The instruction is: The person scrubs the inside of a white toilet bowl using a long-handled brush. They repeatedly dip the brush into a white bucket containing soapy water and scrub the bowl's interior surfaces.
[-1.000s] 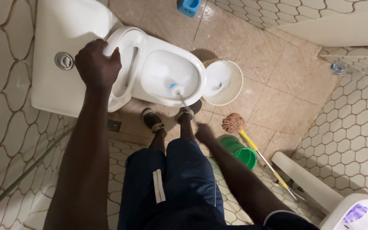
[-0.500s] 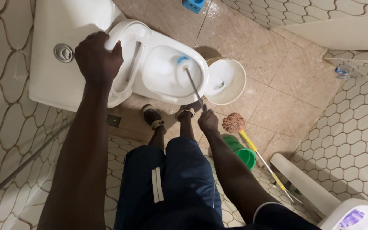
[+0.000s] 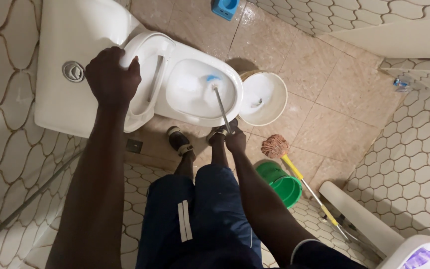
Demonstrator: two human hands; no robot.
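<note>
Your right hand (image 3: 235, 142) is closed around the thin grey handle of the toilet brush (image 3: 222, 107), whose blue and white head sits inside the white ceramic toilet bowl (image 3: 182, 107), near the front of the basin. The handle slants up and out over the bowl's front rim to your fist, which hangs just in front of that rim, above your right foot.

Your left hand (image 3: 111, 77) is clamped over the top edge of the raised white plastic toilet seat (image 3: 148, 60), fingers curled over it, holding it upright at the back of the bowl. Behind the seat stands the white cistern (image 3: 70, 40) with its round chrome flush button (image 3: 73, 71).

Just right of the bowl, almost touching its rim, is a round white plastic bucket (image 3: 263, 98). Further from the bowl on that side, a string mop with a yellow handle (image 3: 294, 167) lies on the tan floor tiles, its brownish head nearest the bowl, and a green plastic bucket (image 3: 280, 184) rests on its side beside the handle. A small blue plastic object (image 3: 223, 7) sits on the floor beyond the bowl.
</note>
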